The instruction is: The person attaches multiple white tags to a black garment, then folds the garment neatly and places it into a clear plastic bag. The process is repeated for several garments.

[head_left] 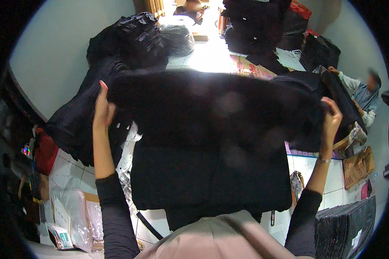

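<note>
A wide piece of black cloth (216,103) is spread out between my two hands, well ahead of my body. At its left end my left hand (103,110) is closed on the edge, thumb pointing up. My right hand (332,117) pinches the opposite end, its fingers curled over the border. Beneath and nearer to me lies a flat, squared black cloth (212,179) with rounded front corners. Where the held cloth ends and this lower one begins is hard to make out, since both are black.
Large black cloth heaps (121,43) rise at the far left, and a tall black stack (250,30) at the far right. Another person (365,93) works at the right; one more (190,11) is far ahead. Packed black sheets (345,224) and clear plastic packages (75,216) flank me.
</note>
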{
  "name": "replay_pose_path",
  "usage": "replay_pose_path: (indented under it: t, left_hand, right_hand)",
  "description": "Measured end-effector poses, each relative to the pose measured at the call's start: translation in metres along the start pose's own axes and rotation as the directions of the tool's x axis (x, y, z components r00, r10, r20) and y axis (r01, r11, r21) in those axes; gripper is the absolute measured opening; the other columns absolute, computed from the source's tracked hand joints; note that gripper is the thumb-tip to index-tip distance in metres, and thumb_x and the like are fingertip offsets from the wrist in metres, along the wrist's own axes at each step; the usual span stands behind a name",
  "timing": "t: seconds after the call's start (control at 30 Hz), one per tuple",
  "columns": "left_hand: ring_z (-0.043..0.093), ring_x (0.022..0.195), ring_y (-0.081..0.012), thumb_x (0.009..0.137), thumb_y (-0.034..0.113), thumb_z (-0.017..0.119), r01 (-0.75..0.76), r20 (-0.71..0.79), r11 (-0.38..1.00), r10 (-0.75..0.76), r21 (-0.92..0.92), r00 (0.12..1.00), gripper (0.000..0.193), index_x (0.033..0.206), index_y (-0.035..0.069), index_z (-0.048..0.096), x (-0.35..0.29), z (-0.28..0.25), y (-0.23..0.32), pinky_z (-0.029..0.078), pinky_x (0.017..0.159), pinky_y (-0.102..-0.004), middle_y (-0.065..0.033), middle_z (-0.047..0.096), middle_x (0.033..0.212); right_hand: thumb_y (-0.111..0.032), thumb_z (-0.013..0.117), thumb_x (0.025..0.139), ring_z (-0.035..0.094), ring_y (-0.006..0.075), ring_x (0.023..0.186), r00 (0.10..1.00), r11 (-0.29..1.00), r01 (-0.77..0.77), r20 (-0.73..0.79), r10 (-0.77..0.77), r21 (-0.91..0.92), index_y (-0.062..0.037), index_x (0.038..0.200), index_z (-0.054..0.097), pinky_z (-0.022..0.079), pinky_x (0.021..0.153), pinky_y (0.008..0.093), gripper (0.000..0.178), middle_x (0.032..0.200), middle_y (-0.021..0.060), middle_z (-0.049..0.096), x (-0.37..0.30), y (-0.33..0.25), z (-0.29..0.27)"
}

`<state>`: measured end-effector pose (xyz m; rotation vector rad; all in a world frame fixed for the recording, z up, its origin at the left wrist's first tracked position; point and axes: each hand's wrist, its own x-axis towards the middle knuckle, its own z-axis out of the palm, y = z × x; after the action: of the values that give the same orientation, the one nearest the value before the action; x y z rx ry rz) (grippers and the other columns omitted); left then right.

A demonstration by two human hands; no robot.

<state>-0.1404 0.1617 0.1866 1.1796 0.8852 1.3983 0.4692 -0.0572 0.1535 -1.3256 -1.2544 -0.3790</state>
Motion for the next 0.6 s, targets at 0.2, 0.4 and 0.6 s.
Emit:
replay_pose_path:
  t: [0.2,0.4,0.6]
  left_hand:
    - [0.049,0.126,-0.0252,0.103,0.046,0.036,-0.328,-0.183,0.897,0.284,-0.295,0.941,0.057,0.134,0.0,0.051,-0.004,-0.027,0.056,0.033,0.112,-0.0432,-0.0109,0.053,0.138]
    - [0.056,0.118,-0.0273,0.101,0.047,0.043,-0.211,0.147,0.964,0.235,-0.163,0.961,0.059,0.134,-0.001,0.051,-0.205,-0.152,-0.009,0.039,0.106,-0.0431,-0.0122,0.06,0.127]
    - [0.052,0.12,-0.024,0.091,0.038,0.065,0.646,0.205,0.714,-0.698,0.27,0.686,0.068,0.134,-0.011,0.045,-0.373,-0.215,-0.119,0.034,0.107,-0.0357,-0.0172,0.059,0.126]
  right_hand:
    - [-0.005,0.056,0.095,0.061,0.0184,0.102,0.989,0.998,-0.033,-0.146,0.025,-0.056,0.0029,0.111,0.065,0.046,0.095,0.0333,0.02,0.109,0.0084,0.067,0.035,-0.035,-0.059]
    - [-0.03,0.055,0.097,0.053,0.0215,0.114,0.874,0.768,-0.415,-0.02,0.485,0.488,0.0002,0.114,0.059,0.036,0.107,0.0385,0.035,0.12,0.0101,0.056,-0.1,0.02,-0.157]
    - [-0.018,0.051,0.096,0.043,0.0143,0.086,0.963,0.816,-0.217,0.255,0.089,0.536,-0.0183,0.073,0.036,0.034,0.102,0.0397,0.028,0.074,-0.0037,0.039,-0.213,0.055,-0.215]
